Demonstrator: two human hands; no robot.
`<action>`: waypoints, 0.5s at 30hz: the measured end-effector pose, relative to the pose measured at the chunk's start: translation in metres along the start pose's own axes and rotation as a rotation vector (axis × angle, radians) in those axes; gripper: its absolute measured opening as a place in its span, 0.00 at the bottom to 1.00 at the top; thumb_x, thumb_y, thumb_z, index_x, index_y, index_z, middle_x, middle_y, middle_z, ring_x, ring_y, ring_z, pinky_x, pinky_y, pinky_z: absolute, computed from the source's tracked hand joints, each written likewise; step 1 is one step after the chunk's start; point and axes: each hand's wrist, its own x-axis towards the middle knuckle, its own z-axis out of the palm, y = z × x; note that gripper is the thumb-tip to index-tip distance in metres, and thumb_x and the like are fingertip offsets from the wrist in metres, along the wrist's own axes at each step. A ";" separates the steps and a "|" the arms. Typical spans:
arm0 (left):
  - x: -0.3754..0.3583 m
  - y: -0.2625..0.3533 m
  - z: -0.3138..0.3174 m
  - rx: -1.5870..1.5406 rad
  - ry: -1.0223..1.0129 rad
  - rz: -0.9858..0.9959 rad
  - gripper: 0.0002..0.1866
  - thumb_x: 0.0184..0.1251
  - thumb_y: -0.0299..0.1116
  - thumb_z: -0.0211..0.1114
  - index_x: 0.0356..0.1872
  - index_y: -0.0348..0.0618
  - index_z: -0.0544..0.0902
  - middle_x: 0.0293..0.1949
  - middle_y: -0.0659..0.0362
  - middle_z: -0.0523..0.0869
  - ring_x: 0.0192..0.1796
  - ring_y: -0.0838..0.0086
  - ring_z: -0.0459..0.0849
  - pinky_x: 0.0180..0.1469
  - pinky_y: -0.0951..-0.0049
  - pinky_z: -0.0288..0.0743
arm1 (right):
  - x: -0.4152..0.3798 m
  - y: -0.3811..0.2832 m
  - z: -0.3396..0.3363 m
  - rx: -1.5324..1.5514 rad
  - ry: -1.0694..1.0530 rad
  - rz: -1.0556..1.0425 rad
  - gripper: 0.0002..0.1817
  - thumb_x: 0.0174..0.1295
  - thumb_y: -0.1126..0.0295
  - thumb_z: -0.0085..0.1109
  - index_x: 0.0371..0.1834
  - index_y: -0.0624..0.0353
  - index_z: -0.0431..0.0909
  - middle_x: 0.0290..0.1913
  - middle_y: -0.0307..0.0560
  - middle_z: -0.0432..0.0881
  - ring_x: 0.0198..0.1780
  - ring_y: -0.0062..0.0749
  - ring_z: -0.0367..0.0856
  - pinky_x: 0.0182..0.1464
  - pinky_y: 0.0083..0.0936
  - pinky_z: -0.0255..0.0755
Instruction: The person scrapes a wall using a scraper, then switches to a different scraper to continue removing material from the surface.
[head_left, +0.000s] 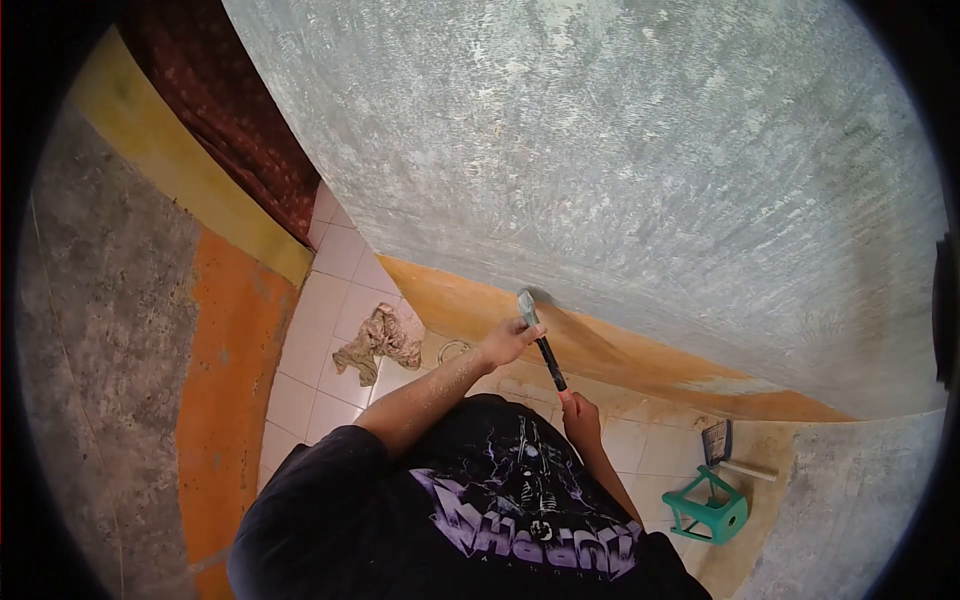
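A scraper (552,362) with a black handle, a reddish lower end and a flat grey head is in both my hands. My left hand (508,343) is closed around it just below the head, and pale dust coats that forearm. Lower down, my right hand (581,418) grips the handle's end. The scraper's head is at the wall (590,190), close to where its rough grey surface meets an orange painted band (610,350). A dark smudge or shadow lies beside the head; exact contact is hard to tell.
On the tiled floor (315,365) lies a crumpled, stained cloth (385,340). A green plastic stool (708,508) stands at lower right, with a dark blue dustpan-like item (716,442) behind it. A dark red curtain (230,110) hangs at upper left beside a yellow, orange and grey wall (235,350).
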 end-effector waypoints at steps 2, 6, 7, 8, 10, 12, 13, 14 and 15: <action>-0.002 -0.003 -0.004 -0.017 0.014 0.003 0.21 0.75 0.49 0.58 0.48 0.38 0.83 0.41 0.61 0.82 0.45 0.76 0.76 0.50 0.72 0.71 | 0.001 -0.008 0.005 -0.016 -0.002 0.012 0.27 0.72 0.49 0.53 0.19 0.58 0.70 0.16 0.35 0.67 0.21 0.20 0.65 0.25 0.25 0.61; -0.011 0.011 -0.007 -0.047 0.032 -0.050 0.23 0.74 0.53 0.58 0.50 0.42 0.83 0.42 0.60 0.82 0.46 0.75 0.76 0.49 0.72 0.72 | 0.000 -0.002 0.008 0.008 -0.024 0.048 0.28 0.71 0.48 0.53 0.22 0.63 0.72 0.17 0.48 0.68 0.21 0.30 0.66 0.27 0.33 0.63; -0.012 0.014 -0.004 -0.063 0.032 -0.080 0.23 0.74 0.54 0.58 0.50 0.42 0.83 0.42 0.60 0.82 0.46 0.75 0.76 0.49 0.72 0.72 | 0.001 -0.001 0.005 0.005 -0.015 0.029 0.28 0.72 0.49 0.53 0.21 0.62 0.71 0.16 0.44 0.68 0.21 0.26 0.65 0.26 0.31 0.63; -0.012 0.014 -0.001 -0.066 0.019 -0.086 0.24 0.73 0.55 0.58 0.50 0.43 0.83 0.43 0.60 0.82 0.46 0.75 0.76 0.49 0.71 0.72 | 0.001 0.001 0.002 0.003 -0.006 0.012 0.27 0.72 0.49 0.53 0.20 0.60 0.71 0.16 0.39 0.68 0.20 0.23 0.65 0.25 0.28 0.62; -0.009 0.014 0.005 -0.063 -0.008 -0.099 0.25 0.73 0.57 0.58 0.50 0.44 0.83 0.43 0.60 0.81 0.47 0.74 0.77 0.50 0.71 0.72 | -0.003 0.005 -0.004 0.006 0.004 0.014 0.27 0.72 0.50 0.53 0.20 0.58 0.70 0.16 0.35 0.68 0.20 0.19 0.65 0.24 0.25 0.61; -0.004 0.016 0.014 -0.028 -0.063 -0.081 0.25 0.73 0.57 0.58 0.50 0.44 0.83 0.43 0.60 0.82 0.47 0.75 0.77 0.51 0.70 0.72 | -0.010 0.012 -0.014 0.011 0.007 0.050 0.27 0.72 0.50 0.52 0.20 0.58 0.70 0.16 0.35 0.68 0.19 0.19 0.65 0.23 0.25 0.61; -0.002 0.016 0.019 -0.011 -0.092 -0.070 0.25 0.73 0.57 0.58 0.51 0.44 0.83 0.44 0.60 0.82 0.47 0.75 0.77 0.51 0.70 0.72 | -0.013 0.016 -0.016 0.025 0.008 0.065 0.27 0.72 0.50 0.52 0.20 0.58 0.71 0.16 0.35 0.68 0.19 0.19 0.66 0.23 0.25 0.61; 0.004 0.007 0.021 0.003 -0.085 -0.026 0.25 0.73 0.56 0.58 0.51 0.43 0.83 0.43 0.60 0.82 0.47 0.75 0.77 0.51 0.70 0.72 | -0.013 0.021 -0.019 0.037 0.009 0.077 0.26 0.72 0.50 0.52 0.20 0.58 0.71 0.16 0.35 0.68 0.19 0.19 0.66 0.23 0.25 0.61; 0.012 -0.009 0.023 0.016 -0.079 0.017 0.25 0.73 0.56 0.57 0.51 0.43 0.83 0.43 0.60 0.82 0.47 0.75 0.77 0.50 0.69 0.73 | -0.012 0.024 -0.020 0.049 0.009 0.090 0.26 0.72 0.50 0.52 0.21 0.59 0.71 0.16 0.35 0.68 0.19 0.19 0.66 0.23 0.24 0.61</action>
